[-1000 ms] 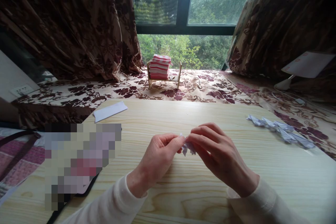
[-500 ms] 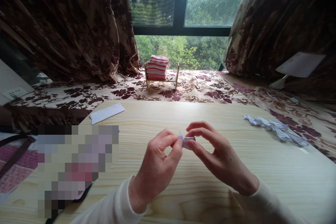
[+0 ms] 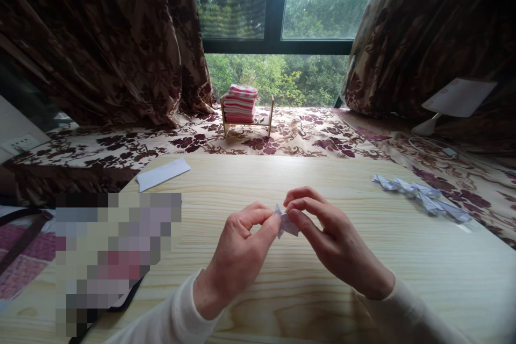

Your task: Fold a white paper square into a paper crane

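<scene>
A small folded piece of white paper point(image 3: 287, 224) is pinched between both hands above the pale wooden table point(image 3: 250, 183). My left hand point(image 3: 239, 247) grips its left side between thumb and forefinger. My right hand point(image 3: 332, 239) holds its right side with curled fingertips. Most of the paper is hidden behind the fingers. Both wrists wear cream sleeves.
A row of folded white paper pieces point(image 3: 421, 198) lies at the table's right edge. A flat white paper strip point(image 3: 162, 173) lies at the back left. A blurred-out patch point(image 3: 116, 258) covers the left. A small wooden rack with striped cloth point(image 3: 242, 105) stands on the floral sill.
Both hands have kept hold of the paper and shifted their fingers on it; the piece has turned slightly between the fingertips. The view has drifted a little.
</scene>
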The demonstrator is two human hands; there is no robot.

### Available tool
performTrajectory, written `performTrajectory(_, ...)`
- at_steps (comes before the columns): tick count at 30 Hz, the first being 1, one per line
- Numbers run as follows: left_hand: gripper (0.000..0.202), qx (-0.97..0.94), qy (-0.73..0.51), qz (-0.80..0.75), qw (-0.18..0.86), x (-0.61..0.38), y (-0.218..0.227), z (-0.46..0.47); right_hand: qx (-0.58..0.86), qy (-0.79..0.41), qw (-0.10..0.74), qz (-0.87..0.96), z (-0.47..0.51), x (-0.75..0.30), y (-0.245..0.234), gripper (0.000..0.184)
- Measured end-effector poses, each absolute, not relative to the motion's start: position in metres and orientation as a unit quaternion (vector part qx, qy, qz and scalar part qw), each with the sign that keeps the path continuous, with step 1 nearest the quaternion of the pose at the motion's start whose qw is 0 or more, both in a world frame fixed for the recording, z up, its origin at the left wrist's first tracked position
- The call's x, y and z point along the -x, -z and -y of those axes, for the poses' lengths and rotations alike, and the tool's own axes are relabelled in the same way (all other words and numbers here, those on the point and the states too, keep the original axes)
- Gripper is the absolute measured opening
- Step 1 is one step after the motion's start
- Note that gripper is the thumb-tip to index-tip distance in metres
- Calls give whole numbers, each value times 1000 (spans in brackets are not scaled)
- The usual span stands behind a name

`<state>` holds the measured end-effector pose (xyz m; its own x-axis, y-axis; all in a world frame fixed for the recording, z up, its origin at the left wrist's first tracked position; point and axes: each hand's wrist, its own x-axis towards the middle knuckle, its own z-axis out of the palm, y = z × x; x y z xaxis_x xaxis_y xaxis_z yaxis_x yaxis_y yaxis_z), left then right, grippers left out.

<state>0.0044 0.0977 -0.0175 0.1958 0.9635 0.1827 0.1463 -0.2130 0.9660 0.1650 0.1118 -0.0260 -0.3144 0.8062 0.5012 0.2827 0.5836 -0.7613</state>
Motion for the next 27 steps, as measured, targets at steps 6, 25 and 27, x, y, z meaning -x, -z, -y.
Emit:
performTrajectory(6, 28, -613, -447, -462, 459, -2, 18, -101, 416, -317, 456, 720, -115, -170, 23, 32)
performTrajectory(25, 18, -560, -479, -513, 441, -2, 26, -105, 443, -410, 504, 618, -118, -167, 28, 22)
performTrajectory(27, 18, -571, -474, -499, 448, -3, 26, -104, 440, -419, 496, 621, -117, -166, 27, 23)
